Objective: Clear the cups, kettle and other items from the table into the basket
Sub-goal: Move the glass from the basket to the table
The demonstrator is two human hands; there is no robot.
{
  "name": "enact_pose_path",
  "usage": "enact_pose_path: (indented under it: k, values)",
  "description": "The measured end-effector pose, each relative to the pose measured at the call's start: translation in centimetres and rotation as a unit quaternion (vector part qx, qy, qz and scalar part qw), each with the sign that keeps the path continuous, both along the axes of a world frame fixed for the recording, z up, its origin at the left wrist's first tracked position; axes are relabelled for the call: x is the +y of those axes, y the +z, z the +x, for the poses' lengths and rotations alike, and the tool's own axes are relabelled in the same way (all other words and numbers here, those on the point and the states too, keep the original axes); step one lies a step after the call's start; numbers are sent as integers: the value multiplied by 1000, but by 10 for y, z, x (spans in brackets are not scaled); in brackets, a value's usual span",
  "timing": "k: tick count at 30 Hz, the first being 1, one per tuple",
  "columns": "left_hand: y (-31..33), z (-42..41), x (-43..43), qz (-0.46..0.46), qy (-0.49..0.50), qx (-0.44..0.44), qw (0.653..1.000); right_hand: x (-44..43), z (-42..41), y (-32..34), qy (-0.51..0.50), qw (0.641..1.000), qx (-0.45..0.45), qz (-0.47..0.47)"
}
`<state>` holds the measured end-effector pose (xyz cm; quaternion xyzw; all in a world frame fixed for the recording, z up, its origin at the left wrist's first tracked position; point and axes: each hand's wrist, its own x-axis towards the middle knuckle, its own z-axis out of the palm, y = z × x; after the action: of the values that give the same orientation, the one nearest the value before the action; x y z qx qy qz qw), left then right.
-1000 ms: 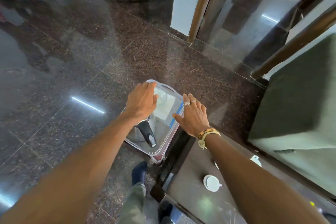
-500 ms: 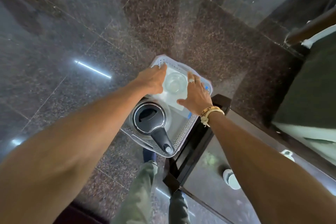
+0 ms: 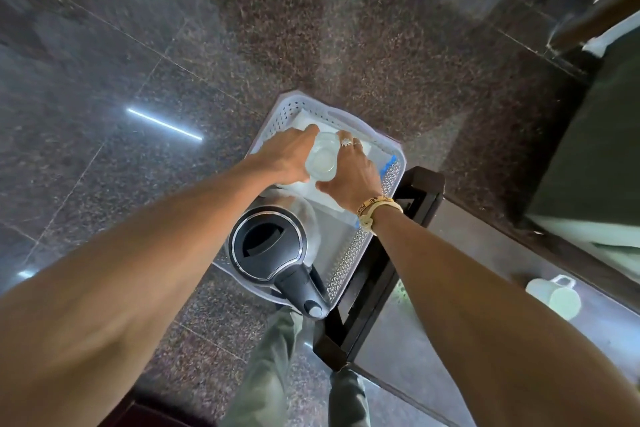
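The left hand (image 3: 287, 157) and right hand (image 3: 350, 174) were curled round a clear glass (image 3: 322, 160), one on each side, probably to lower it upright and steady onto the white sheet (image 3: 302, 121) at the far end of the basket (image 3: 393, 163). The basket stood on the floor just beside the table (image 3: 433, 340). It also held the kettle (image 3: 266, 246) at its near end, while a white cup (image 3: 554, 298) on the table was not yet cleared.
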<state>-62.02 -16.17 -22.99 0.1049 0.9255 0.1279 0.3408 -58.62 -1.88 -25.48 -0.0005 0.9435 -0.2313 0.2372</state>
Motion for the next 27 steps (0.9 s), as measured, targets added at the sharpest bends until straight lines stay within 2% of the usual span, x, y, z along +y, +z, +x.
enact_pose_path:
  k: [5, 12, 19, 27]
  values:
    - [27, 9, 6, 31, 15, -4, 999, 16, 19, 34, -29, 998, 45, -31]
    - [109, 40, 47, 97, 25, 31, 994, 63, 54, 115, -71, 994, 67, -55]
    - [184, 122, 110, 156, 40, 48, 986, 129, 136, 187, -54, 989, 130, -40]
    - [234, 206, 187, 161, 42, 87, 982, 205, 216, 232, -83, 981, 170, -52]
